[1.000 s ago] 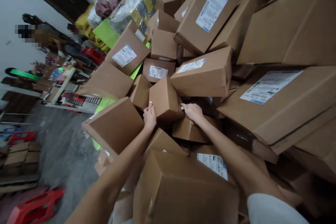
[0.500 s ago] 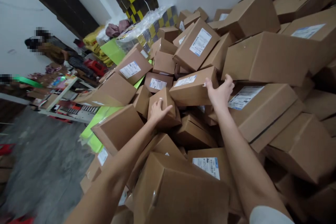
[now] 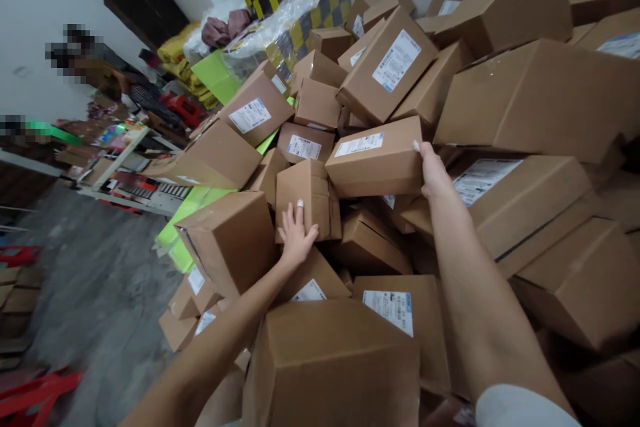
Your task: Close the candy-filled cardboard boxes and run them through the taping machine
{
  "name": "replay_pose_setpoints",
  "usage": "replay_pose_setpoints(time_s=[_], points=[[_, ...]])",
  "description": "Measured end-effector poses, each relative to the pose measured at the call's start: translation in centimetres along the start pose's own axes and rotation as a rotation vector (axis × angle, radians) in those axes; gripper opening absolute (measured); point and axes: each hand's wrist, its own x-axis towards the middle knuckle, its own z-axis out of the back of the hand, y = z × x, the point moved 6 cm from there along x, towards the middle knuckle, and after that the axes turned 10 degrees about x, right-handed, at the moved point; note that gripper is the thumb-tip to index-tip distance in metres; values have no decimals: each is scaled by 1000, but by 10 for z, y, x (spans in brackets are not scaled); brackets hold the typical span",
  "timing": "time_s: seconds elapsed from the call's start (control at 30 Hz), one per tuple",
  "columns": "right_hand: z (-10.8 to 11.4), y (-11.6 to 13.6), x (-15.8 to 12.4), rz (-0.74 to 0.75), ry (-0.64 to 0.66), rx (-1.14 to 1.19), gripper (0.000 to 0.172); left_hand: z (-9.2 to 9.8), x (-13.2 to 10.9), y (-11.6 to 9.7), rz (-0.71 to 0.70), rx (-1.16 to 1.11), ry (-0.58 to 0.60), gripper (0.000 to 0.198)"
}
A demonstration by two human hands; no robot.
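While the hands (image 3: 296,245) touch two cartons (image 3: 294,187) — left splayed, right's grip unclear — other boxes (image 3: 345,363) crowd the forearms (image 3: 475,267).

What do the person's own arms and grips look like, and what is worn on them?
The left forearm and right forearm are bare, with no watch or bracelet visible. Above the right one, a whitish sleeve shows. The left grip and right grip wear no gloves; each has a small white covering, perhaps tape, on one digit.
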Motion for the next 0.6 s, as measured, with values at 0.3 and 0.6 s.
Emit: replay_pose_setpoints(time_s=[0.3,0.6], points=[[7,16,-14,34,-189,107,58,-11,-27,11,23,-1,54,79],[19,36,-30,114,-382,-3,54,-20,-30,15,-15,59,54,74]])
